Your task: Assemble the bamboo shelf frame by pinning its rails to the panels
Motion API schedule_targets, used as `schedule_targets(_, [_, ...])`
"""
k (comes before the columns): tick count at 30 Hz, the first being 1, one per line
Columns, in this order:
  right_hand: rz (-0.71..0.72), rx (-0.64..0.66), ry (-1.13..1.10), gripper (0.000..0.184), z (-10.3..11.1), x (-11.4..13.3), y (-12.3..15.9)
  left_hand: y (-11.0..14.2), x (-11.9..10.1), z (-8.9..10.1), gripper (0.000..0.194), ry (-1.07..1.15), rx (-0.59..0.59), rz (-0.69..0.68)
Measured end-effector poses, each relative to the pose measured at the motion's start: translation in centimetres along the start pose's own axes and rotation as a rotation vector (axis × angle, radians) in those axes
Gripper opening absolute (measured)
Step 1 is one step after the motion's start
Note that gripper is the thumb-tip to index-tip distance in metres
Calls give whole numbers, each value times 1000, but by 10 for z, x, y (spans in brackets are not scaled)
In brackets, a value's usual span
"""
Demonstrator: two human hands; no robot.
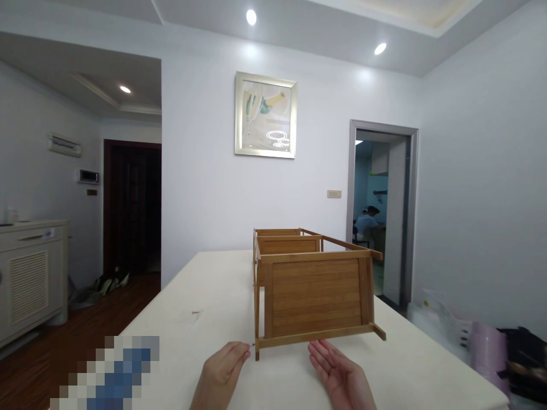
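Observation:
A brown wooden shelf rack (pixel 316 296) lies on its side on the white table, one slatted panel facing me. My left hand (pixel 224 367) is at its near left corner, thumb and fingers pinched together. Between those fingertips and the rack's leg shows a small dark screw (pixel 253 344). Palm turned up, my right hand (pixel 337 370) has its fingers stretched out just under the lower front rail. Whether these fingertips touch the rail I cannot tell.
On the white table (pixel 179 285) lies a small clear plastic bag (pixel 193 316) with a reddish bit on it. A pixelated patch covers the lower left. Bags and a pinkish roll (pixel 487 350) stand on the right. A person (pixel 366 223) sits beyond the doorway.

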State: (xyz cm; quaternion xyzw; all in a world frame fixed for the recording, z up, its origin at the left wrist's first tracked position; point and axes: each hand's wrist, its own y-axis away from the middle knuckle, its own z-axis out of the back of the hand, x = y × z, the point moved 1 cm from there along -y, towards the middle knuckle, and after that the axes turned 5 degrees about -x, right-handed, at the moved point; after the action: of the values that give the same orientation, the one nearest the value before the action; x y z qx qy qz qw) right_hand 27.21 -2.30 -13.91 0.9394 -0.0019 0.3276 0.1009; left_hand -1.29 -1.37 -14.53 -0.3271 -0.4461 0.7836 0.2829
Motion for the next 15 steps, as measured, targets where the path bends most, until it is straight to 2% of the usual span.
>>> schedule_targets(5, [4, -1, 9, 43, 0, 0, 1, 2, 2, -2, 16, -40, 6, -47])
schedule_targets(12, [-2, -13, 9, 45, -1, 1, 4, 2, -2, 2, 14, -135, -120, -34])
schedule_targets(15, [2, -9, 12, 46, -2, 1, 3, -1, -4, 3, 14, -124, -119, -45])
